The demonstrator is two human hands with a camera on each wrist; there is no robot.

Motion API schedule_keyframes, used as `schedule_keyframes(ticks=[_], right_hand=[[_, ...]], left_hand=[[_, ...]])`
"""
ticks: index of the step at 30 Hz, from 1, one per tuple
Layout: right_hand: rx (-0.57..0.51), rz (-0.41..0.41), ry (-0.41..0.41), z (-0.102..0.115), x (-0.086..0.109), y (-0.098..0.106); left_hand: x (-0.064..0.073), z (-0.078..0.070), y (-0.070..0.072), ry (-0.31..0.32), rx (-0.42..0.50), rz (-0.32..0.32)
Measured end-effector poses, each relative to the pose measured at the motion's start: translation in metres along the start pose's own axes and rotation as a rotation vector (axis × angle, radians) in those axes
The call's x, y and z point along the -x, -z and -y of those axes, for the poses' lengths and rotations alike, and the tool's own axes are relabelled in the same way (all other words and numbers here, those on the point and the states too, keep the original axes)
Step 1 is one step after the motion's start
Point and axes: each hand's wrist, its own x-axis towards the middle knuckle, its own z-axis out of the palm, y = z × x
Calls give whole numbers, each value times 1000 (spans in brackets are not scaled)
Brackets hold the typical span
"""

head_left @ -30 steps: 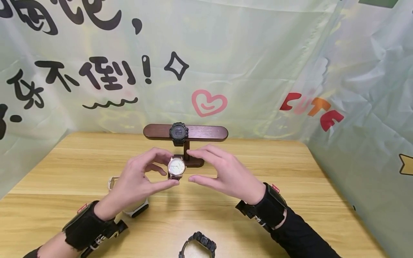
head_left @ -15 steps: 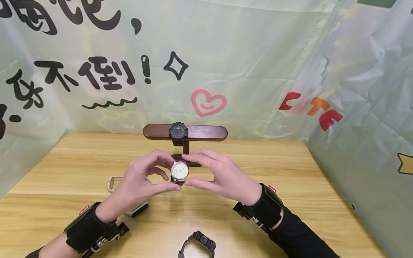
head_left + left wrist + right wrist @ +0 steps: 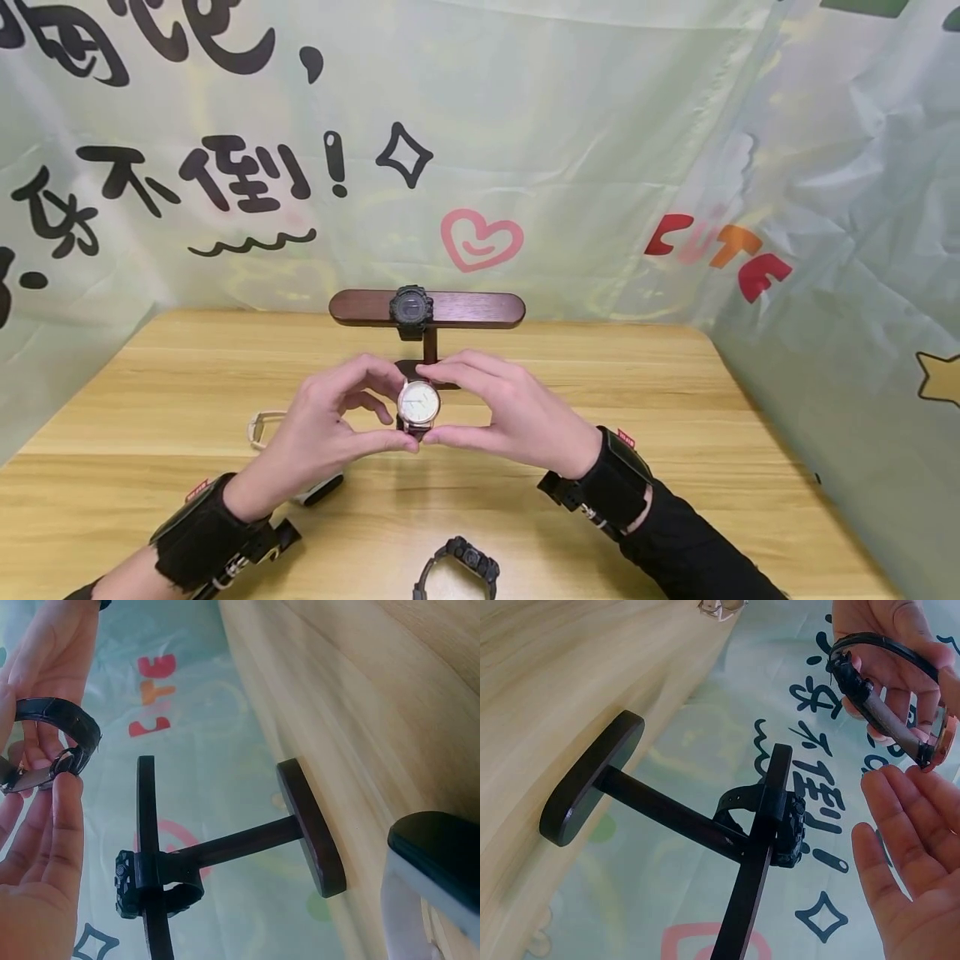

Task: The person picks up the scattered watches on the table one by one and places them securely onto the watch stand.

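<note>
White-faced watch (image 3: 419,402) is pinched above the bench (image 3: 637,467) by left hand (image 3: 322,417) and right hand (image 3: 517,408), near side of stand (image 3: 480,309); likely light, somewhat fragile, strap (image 3: 84,724) bendy, best held by its sides.

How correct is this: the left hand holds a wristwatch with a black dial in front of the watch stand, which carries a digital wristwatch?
One detail is wrong: the head view shows a white dial. The left hand does hold the wristwatch in front of the watch stand, which carries a digital wristwatch.
</note>
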Motion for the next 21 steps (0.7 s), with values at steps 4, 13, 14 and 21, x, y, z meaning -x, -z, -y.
schedule_keyframes(ticks=[4, 13, 14, 21], right_hand=[[-13, -9, 20, 0, -1, 0], [-84, -56, 74, 0, -2, 0], [-95, -57, 72, 0, -2, 0], [-127, -65, 77, -2, -3, 3]], left_hand=[[0, 2, 0, -17, 19, 20], [0, 1, 1, 24, 28, 50], [0, 1, 1, 22, 19, 51], [0, 1, 7, 30, -51, 41]])
